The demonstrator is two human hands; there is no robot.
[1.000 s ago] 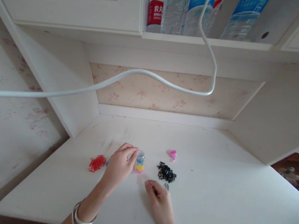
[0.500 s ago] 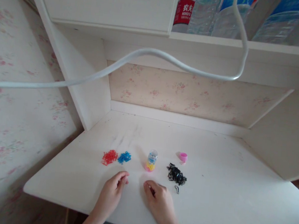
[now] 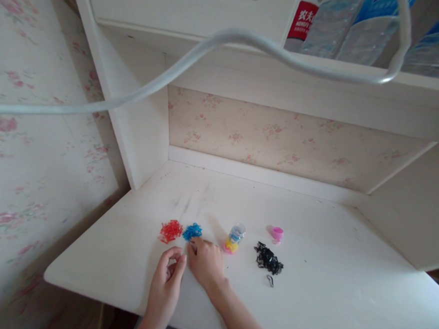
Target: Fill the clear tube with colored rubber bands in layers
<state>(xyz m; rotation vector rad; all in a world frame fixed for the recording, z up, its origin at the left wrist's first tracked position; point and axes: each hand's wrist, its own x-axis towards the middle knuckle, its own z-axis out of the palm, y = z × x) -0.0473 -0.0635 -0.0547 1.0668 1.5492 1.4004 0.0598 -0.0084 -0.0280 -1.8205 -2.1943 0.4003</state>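
Just ahead of the right hand (image 3: 205,261), in the head view, a small heap of blue bands (image 3: 193,231) lies on the surface (image 3: 326,302), with the fingertips (image 3: 193,246) bent down at its near edge. Whether a band is nipped under them cannot be told. The left hand (image 3: 168,277) is held close beside the right one, nearer the body, thumb and forefinger curled towards each other. Nothing can be made out between them.

Left of the blue heap, almost touching it, a heap of red bands (image 3: 170,231) is seen. To the right of the right hand a heap of black bands (image 3: 268,258) lies well apart, one loose black band (image 3: 270,280) just before it. The colours are set out in separate heaps, it seems, so that each can be reached without mixing.

Between the blue and black heaps stands a small clear jar (image 3: 235,237). Its mouth looks uncovered, yellow bands fill its lower part, and the rest looks empty. A pink cap (image 3: 277,233), probably the jar's, is laid aside to its right, leaving the mouth free.
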